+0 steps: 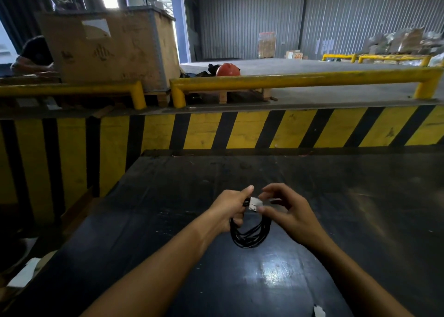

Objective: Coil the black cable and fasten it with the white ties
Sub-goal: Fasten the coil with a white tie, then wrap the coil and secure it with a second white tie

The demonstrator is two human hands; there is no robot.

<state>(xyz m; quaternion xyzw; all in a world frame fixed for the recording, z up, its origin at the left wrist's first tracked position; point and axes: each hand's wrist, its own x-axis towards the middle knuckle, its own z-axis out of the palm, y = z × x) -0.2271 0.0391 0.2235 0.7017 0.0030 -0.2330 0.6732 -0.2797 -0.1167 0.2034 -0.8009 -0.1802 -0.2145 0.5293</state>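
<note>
Black coiled cable (248, 235) hangs looped from left hand (229, 208), white tie (254, 203) pinched by right hand (288, 212).

The left hand (230, 208) hides the upper black cable (249, 235) coil; the white tie (255, 203) is blurred.

Black table (336, 196), yellow-black striped barrier (240, 129), yellow rail (300, 79), cardboard crate (108, 50), red ball (227, 70)

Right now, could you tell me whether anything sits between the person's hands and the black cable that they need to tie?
Nothing visible does. The left hand already grips the coiled black cable at its top, and the right hand pinches the white tie against the bundle. The coil hangs free over the dark table.
</note>
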